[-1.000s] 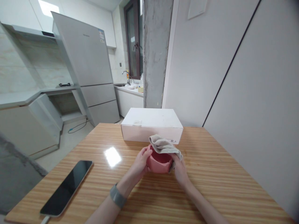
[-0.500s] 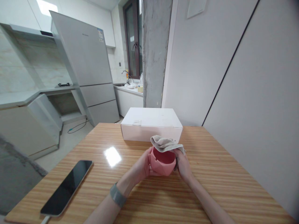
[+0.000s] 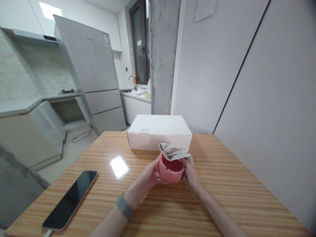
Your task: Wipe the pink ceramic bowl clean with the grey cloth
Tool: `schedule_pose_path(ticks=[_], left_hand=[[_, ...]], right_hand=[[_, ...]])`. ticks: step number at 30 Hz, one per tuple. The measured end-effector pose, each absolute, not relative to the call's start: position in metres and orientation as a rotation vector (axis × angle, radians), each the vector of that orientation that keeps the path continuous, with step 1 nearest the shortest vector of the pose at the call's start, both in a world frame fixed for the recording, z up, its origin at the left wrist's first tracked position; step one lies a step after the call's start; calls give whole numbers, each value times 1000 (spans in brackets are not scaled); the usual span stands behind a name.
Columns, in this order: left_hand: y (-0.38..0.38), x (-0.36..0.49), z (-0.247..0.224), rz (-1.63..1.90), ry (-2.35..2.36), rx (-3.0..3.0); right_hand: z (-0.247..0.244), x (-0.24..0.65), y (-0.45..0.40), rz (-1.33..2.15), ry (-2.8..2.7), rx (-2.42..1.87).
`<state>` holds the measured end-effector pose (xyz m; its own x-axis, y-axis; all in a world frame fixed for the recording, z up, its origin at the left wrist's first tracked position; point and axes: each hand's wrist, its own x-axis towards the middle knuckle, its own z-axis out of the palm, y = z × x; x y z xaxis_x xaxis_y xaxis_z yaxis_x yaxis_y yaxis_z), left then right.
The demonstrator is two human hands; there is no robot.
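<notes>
A pink faceted ashtray (image 3: 170,173) with a notched rim is held above the table, tilted so that its hollow inside faces me. My left hand (image 3: 149,175) grips it from the left, thumb near the rim and fingers underneath. On the other side my right hand (image 3: 192,174) is closed on a grey-beige cloth (image 3: 174,153). The cloth drapes over the ashtray's far rim and down its right side, pressed against the wall there. Some right fingertips are hidden by the cloth and the ashtray.
Behind my hands a white box (image 3: 158,141) lies on the striped wooden table (image 3: 237,187). A black phone (image 3: 71,199) with a white cable sits at the left. Farther back stand a grey fridge (image 3: 91,62), a sink counter and a concrete pillar (image 3: 163,59).
The ashtray has turned a little in my left hand, its notch shifting right, and has risen slightly. My right hand and the cloth have moved slightly left.
</notes>
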<state>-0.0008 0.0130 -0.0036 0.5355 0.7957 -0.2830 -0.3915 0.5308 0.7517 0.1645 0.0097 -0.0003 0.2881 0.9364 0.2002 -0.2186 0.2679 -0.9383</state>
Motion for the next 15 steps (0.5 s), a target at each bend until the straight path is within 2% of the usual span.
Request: schedule_pose_path(ticks=[9, 15], left_hand=[[0, 4, 7, 992, 499, 688], [8, -10, 4, 724, 661, 757]], right_hand=[[3, 144, -7, 837, -964, -914], [1, 168, 7, 961, -896, -983]])
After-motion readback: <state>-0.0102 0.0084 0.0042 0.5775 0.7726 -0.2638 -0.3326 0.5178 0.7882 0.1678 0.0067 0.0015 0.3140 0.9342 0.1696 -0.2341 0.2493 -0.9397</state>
